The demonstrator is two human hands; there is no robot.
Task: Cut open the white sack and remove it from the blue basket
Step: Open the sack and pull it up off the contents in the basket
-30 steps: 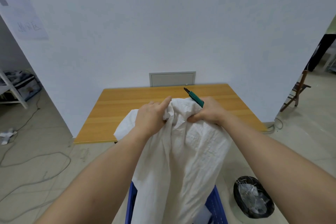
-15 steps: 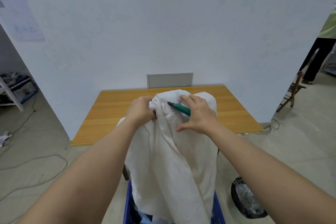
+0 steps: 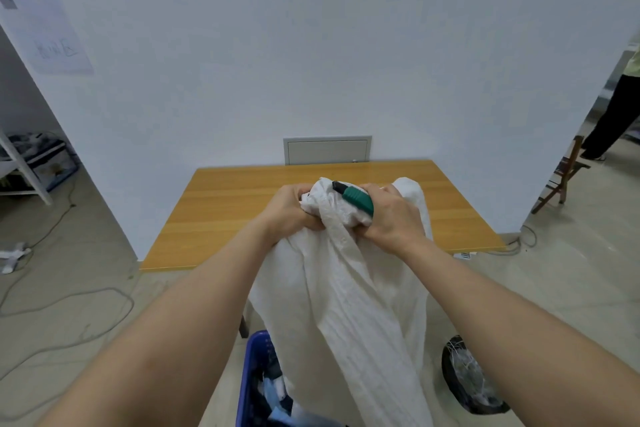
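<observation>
My left hand (image 3: pixel 289 210) grips the bunched top of the white sack (image 3: pixel 349 291), fist closed; my right hand (image 3: pixel 393 217) clamps sack and green cutter (image 3: pixel 355 199) together. Sack hangs into blue basket (image 3: pixel 254 378), before the table (image 3: pixel 221 215).

The wall poster (image 3: pixel 52 42) carries small photos and faint handwriting, too blurred to read.

Two bare forearms are reaching into view from the bottom corners, with no sleeve showing anywhere along them. The left hand (image 3: pixel 289 210) and the right hand (image 3: pixel 393 217) are wearing no gloves, and no ring, watch or band is showing on the fingers or wrists. The arms are looking long and stretched through the wide lens.
</observation>
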